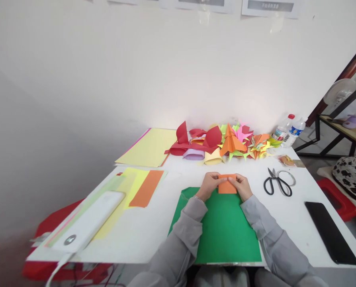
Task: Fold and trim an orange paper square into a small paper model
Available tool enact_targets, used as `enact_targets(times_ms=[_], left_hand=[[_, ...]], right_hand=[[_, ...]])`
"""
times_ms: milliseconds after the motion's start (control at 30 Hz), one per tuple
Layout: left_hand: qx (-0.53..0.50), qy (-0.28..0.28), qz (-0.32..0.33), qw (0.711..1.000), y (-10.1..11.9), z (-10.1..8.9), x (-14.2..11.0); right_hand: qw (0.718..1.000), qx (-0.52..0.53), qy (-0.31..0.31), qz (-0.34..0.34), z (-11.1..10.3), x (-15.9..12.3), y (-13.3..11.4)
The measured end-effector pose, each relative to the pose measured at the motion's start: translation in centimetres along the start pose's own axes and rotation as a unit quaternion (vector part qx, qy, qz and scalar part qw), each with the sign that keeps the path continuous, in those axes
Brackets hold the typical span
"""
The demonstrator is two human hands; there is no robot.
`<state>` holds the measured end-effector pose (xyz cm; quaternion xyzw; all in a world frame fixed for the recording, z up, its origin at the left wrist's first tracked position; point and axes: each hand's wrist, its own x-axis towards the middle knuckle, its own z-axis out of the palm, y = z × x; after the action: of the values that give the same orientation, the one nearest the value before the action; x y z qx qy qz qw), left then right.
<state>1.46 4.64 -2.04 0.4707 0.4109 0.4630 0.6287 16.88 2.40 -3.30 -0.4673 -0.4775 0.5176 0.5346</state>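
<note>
A small orange piece of paper (227,187) is held between my two hands, above the far edge of a green sheet (225,231). My left hand (209,185) pinches its left side, thumb laid along the upper part. On the right side, my right hand (243,185) grips it with the thumb near the top middle. The thumbs almost meet across the paper. Its front face looks flat and roughly square; whether it has folds behind cannot be made out. My fingers behind the paper are hidden.
Scissors (277,183) and a tape ring (286,178) lie right, near a black phone (331,232). Folded paper shapes (231,141) and bottles (293,133) stand along the wall. At left are a white power bank (91,221), an orange strip (147,188) and yellow sheets (149,146).
</note>
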Motion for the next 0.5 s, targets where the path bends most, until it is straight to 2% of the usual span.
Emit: enact_targets(times_ms=[100, 233, 500], left_hand=[[0.030, -0.027, 0.014, 0.999, 0.01, 0.28, -0.20], [0.052, -0.051, 0.024, 0.997, 0.35, 0.24, -0.37], [0.054, -0.013, 0.027, 0.998, -0.42, -0.02, 0.17]], right_hand=[[1.000, -0.010, 0.027, -0.010, 0.04, -0.06, -0.05], [0.999, 0.024, 0.035, 0.013, 0.21, -0.12, -0.11], [0.994, 0.071, 0.076, 0.036, 0.25, 0.15, 0.17]])
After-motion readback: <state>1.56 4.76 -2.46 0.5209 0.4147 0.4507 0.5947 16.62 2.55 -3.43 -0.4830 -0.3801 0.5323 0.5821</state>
